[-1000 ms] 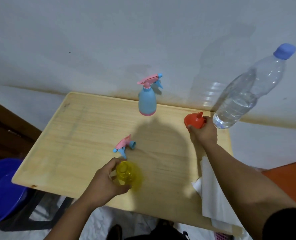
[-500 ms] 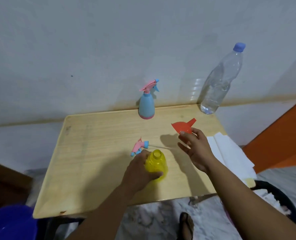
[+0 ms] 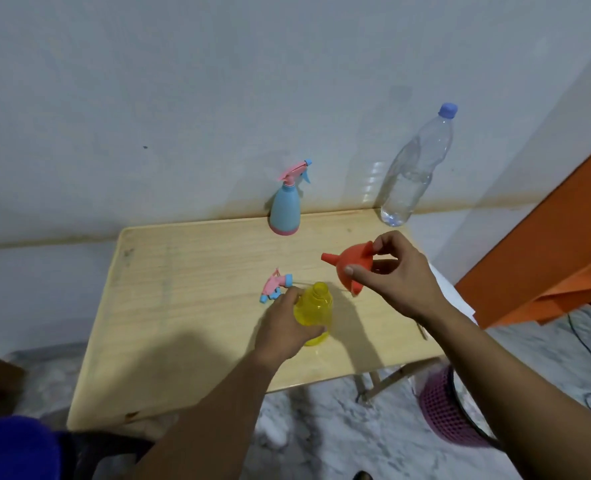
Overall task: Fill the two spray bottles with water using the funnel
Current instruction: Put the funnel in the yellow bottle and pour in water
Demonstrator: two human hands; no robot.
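Observation:
A yellow spray bottle (image 3: 316,308) stands upright near the middle of the wooden table (image 3: 190,306), its neck uncapped. My left hand (image 3: 283,327) grips its body. The bottle's pink and blue spray head (image 3: 275,285) lies on the table just behind it. My right hand (image 3: 396,275) holds an orange funnel (image 3: 351,265) in the air, up and to the right of the yellow bottle's mouth, spout pointing left. A blue spray bottle (image 3: 286,211) with its pink head on stands at the table's back edge. A clear water bottle (image 3: 413,171) with a blue cap stands at the back right corner.
The table stands against a pale wall. White paper (image 3: 458,299) lies at its right edge behind my right arm. A pink mesh basket (image 3: 443,410) sits on the floor at right, beside an orange piece of furniture (image 3: 546,258). A blue tub (image 3: 13,448) is at bottom left.
My right hand has lifted the orange funnel off the table and brought it toward the yellow bottle. My left hand stays on the yellow bottle. The camera has pulled back.

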